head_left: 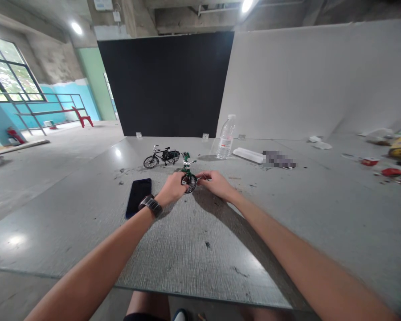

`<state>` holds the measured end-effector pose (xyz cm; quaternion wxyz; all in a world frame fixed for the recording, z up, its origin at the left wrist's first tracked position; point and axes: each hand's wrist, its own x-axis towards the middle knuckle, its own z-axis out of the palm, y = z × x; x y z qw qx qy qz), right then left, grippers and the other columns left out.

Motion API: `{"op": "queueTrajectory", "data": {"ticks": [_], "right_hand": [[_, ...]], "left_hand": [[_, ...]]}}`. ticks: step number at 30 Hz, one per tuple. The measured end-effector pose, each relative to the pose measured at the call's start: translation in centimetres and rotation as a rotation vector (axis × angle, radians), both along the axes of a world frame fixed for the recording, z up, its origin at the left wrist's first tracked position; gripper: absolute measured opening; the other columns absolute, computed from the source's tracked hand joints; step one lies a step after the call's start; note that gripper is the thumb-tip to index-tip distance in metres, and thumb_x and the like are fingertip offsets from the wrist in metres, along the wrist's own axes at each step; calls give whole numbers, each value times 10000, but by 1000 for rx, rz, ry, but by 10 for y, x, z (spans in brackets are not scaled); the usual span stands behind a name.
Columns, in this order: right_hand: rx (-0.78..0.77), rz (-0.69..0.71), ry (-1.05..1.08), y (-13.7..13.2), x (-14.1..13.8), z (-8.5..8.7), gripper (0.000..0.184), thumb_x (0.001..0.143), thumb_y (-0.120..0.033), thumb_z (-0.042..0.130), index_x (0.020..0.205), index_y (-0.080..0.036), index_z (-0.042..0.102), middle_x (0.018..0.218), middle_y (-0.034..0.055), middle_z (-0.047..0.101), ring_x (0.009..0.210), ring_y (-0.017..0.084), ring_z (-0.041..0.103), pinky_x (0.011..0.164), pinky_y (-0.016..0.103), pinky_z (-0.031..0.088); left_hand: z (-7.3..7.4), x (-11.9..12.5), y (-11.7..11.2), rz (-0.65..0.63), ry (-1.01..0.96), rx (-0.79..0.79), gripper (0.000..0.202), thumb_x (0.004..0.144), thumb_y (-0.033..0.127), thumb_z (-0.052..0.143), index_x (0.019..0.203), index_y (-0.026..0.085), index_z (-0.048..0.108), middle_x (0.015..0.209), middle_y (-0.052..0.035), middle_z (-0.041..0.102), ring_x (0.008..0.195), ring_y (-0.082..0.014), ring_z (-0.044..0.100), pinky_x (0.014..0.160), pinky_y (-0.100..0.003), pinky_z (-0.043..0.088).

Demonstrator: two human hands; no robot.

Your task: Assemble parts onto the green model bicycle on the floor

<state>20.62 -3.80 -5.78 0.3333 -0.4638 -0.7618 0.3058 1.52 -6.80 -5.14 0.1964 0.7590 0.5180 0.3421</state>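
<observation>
Here, near to far:
Left hand (172,189): wrist carries a watch (151,205); fingers curl around the near wheel of the green toy bicycle (188,174), gripping it.
Right hand (217,183): fingers pinched narrow at the wheel's right side; whether they touch it cannot be told.
Green toy bicycle: upright on the grey table (200,249), between both hands.
Phone (138,196): flat, just left of the left hand.
Black toy bicycle (162,157): standing behind, apart.
Water bottle (226,137): upright, farther right.
White packet (249,154): lying beside the bottle.
</observation>
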Motion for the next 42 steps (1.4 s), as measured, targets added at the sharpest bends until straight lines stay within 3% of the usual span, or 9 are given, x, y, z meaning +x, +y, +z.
{"op": "queueTrajectory", "data": {"ticks": [8,15,21,26,29,33,42], "right_hand": [[10,-101,133,0,1,3,187,772,-251,727,938,-166,713,927,90,752,853,214,688,769,326,501],[-111,-162,225,-10,-9,0,226,747,-246,771,925,-159,663,808,73,735,765,199,679,675,295,474],[-90,-119,246,-9,-8,-2,252,744,-288,768,944,-159,684,824,72,736,792,202,675,685,288,468],[89,28,59,-4,2,6,306,791,-358,720,1025,-161,718,925,78,752,803,200,668,717,291,466],[169,65,-89,-3,5,9,270,813,-411,691,944,-182,752,882,50,763,772,201,663,698,288,454],[259,95,-207,-7,3,9,188,833,-360,671,911,-219,768,889,22,771,800,209,673,707,290,445],[300,99,-271,-9,3,9,171,850,-328,651,921,-228,770,917,23,777,760,199,672,675,278,425]], "left_hand": [[5,1,-5,24,-7,-19,76,750,119,625,698,172,610,698,-40,654,631,-185,567,561,-289,351],[7,3,-8,61,30,59,99,749,110,626,692,189,608,653,-19,613,590,-171,524,576,-295,342],[6,3,-9,58,12,51,73,768,140,626,712,186,628,613,-2,605,553,-147,511,540,-272,316],[7,2,-10,52,-14,28,64,766,134,623,716,175,623,645,-16,631,580,-155,535,543,-271,311],[8,1,-10,53,-5,45,94,763,134,630,682,177,607,636,-15,622,582,-156,525,551,-275,306],[7,1,-9,50,-16,27,80,757,137,645,693,175,614,630,-14,627,584,-158,531,561,-274,319],[5,-1,-7,38,-56,-49,20,764,150,641,777,162,649,655,-32,643,599,-170,548,568,-274,305]]}}
